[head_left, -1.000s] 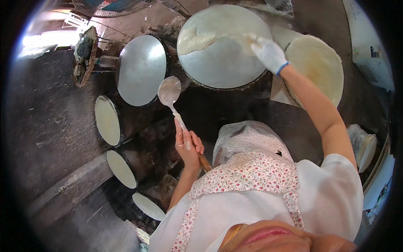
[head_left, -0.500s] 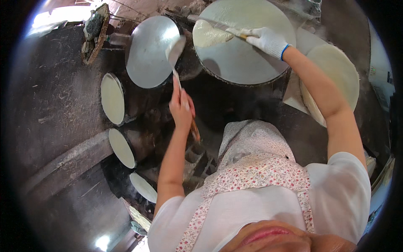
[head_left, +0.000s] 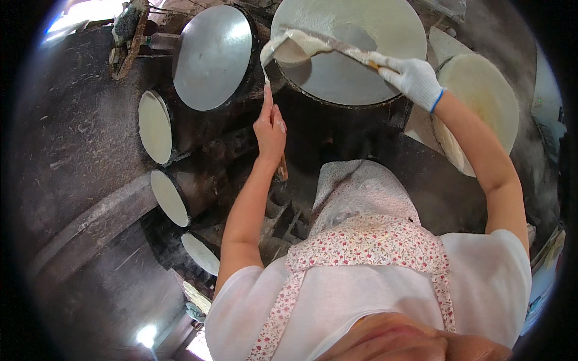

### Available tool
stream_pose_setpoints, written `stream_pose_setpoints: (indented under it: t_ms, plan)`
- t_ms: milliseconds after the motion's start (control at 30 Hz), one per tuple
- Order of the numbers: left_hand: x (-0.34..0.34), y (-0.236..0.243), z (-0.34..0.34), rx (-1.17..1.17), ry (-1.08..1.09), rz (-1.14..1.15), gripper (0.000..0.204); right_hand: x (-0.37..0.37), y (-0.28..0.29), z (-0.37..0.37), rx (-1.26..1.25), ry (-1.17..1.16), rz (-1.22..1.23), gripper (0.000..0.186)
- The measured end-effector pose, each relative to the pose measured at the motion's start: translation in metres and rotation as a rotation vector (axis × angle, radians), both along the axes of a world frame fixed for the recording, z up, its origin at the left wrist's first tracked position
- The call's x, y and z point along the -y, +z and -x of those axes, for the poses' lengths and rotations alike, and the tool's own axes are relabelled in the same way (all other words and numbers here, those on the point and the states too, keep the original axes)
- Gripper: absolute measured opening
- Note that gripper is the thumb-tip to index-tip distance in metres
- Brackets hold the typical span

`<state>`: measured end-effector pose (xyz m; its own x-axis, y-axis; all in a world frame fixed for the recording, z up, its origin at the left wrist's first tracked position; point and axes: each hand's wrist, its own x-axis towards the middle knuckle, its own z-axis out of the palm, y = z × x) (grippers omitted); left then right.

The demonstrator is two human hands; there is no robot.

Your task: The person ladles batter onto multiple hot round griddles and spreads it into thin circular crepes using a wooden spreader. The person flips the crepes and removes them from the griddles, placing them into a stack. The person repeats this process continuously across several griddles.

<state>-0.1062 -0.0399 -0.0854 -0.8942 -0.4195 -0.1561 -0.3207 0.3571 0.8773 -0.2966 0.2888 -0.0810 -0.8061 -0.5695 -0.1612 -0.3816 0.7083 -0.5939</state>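
My bare left hand (head_left: 270,132) is closed around the handle of a ladle (head_left: 267,60), whose head is coated with pale batter. My right hand (head_left: 416,83), in a white knit glove with a blue cuff, grips the wooden handle of a long flat scraper (head_left: 346,49). Wet batter (head_left: 310,43) clings along the scraper's blade, and its far end meets the ladle at the left rim of a large round griddle (head_left: 355,81). A thin pale layer of batter (head_left: 408,30) covers the griddle's far and right parts; bare metal shows in the middle and near side.
Left of the large griddle stands a bare round griddle (head_left: 214,60). Farther left, smaller round plates hold pale sheets (head_left: 155,127). At the right lies a stack of thin round pancakes (head_left: 481,99). Dark stove parts (head_left: 283,222) lie below my left forearm.
The scraper has drawn back toward the griddle's left rim, gathering batter on its blade. The ladle has moved right to meet it. Batter now covers the griddle's far and right parts.
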Motion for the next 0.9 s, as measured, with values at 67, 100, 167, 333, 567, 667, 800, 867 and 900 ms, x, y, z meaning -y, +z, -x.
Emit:
stream_pose_setpoints:
  t_ms: [67,100,167,333,567,667,800,867,900]
  plan:
    - [0.000,-0.004,-0.023,0.024,-0.035,0.065,0.062,-0.007,0.009,-0.015,0.040,0.007,-0.075,0.038]
    - [0.000,-0.003,-0.034,0.030,-0.067,0.116,0.062,-0.014,0.017,-0.025,0.061,0.002,-0.113,0.039]
    - [0.000,0.001,-0.055,0.027,-0.129,0.210,0.062,-0.029,0.024,-0.040,0.108,-0.025,-0.091,0.042]
    - [0.010,0.059,-0.074,-0.014,-0.151,-0.149,0.071,-0.089,0.028,-0.098,0.041,-0.290,0.270,0.043]
    - [0.083,0.154,-0.050,-0.840,-0.348,-0.089,0.078,0.067,0.044,-0.175,0.535,-0.729,0.758,0.053]
    - [0.110,0.179,-0.061,-0.762,-0.400,-0.169,0.075,0.215,0.016,-0.175,0.307,-0.517,0.348,0.058]
    - [0.138,0.173,-0.084,-0.671,-0.401,-0.131,0.067,0.323,0.006,-0.140,0.145,-0.703,0.302,0.061]
    - [0.168,0.151,-0.097,-0.675,-0.436,-0.142,0.065,0.305,-0.007,-0.148,0.198,-0.810,0.256,0.059]
    - [0.184,0.138,-0.100,-0.678,-0.450,-0.152,0.064,0.287,-0.017,-0.154,0.226,-0.853,0.200,0.057]
